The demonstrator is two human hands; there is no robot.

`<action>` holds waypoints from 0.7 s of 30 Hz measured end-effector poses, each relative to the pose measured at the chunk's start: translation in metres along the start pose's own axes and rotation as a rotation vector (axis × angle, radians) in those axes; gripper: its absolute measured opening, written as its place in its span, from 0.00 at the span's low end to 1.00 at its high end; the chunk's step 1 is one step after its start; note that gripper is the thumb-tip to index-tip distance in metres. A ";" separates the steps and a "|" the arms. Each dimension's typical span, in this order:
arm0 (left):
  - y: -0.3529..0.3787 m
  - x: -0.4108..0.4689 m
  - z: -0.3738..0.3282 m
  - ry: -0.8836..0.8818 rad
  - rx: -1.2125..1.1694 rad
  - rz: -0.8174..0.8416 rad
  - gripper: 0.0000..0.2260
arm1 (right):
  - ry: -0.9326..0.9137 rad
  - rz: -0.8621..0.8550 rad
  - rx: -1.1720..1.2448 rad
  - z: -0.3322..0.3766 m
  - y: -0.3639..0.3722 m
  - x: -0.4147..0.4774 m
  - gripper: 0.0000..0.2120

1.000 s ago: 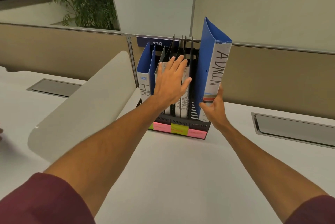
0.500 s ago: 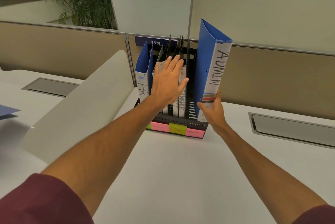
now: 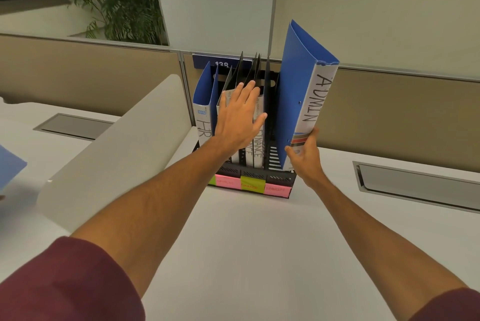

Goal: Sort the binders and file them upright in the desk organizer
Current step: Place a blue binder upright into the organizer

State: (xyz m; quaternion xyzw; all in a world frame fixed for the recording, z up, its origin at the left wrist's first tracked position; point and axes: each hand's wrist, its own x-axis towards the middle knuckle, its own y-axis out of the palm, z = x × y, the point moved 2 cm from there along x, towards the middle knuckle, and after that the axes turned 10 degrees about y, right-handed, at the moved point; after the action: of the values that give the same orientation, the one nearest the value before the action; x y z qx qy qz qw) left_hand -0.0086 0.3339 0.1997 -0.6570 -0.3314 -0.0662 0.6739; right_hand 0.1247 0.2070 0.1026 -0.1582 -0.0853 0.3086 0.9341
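A black slotted desk organizer (image 3: 281,180) stands at the back of the desk, with pink and yellow sticky labels along its front. A blue HR binder (image 3: 205,113) stands upright in its leftmost slot. White-spined binders, one marked FINANCE (image 3: 258,149), stand in the middle slots. My left hand (image 3: 240,119) lies flat and open against those middle spines. My right hand (image 3: 304,155) grips the bottom corner of a blue binder marked ADMIN (image 3: 301,97), which stands tilted at the rightmost slot, its lower end hidden behind the organizer.
A curved white desk divider (image 3: 117,144) rises to the left of the organizer. A blue folder (image 3: 10,170) shows at the far left edge. Recessed metal cable trays (image 3: 415,185) sit in the desk on both sides. Beige partition panels close the back.
The ADMIN binder and my right hand have sunk slightly toward the rightmost slot. My left hand stays pressed on the middle binders. The view has shifted, showing a blue folder at the left edge.
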 end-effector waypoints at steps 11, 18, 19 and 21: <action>0.002 0.000 0.001 -0.004 0.005 -0.009 0.28 | 0.008 0.041 -0.121 -0.025 0.014 -0.005 0.37; 0.004 0.002 0.002 -0.013 -0.007 -0.019 0.28 | 0.066 -0.001 -0.193 -0.040 0.028 -0.010 0.38; 0.004 0.001 0.001 -0.013 -0.008 -0.018 0.28 | 0.079 -0.003 -0.197 -0.041 0.029 -0.011 0.38; 0.003 0.001 0.000 -0.012 -0.001 -0.007 0.29 | 0.087 0.003 -0.196 -0.043 0.029 -0.013 0.37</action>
State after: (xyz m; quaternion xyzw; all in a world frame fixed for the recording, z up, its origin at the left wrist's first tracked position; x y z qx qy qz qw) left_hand -0.0063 0.3344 0.1981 -0.6567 -0.3375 -0.0647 0.6713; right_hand 0.1099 0.2108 0.0520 -0.2621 -0.0743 0.2929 0.9165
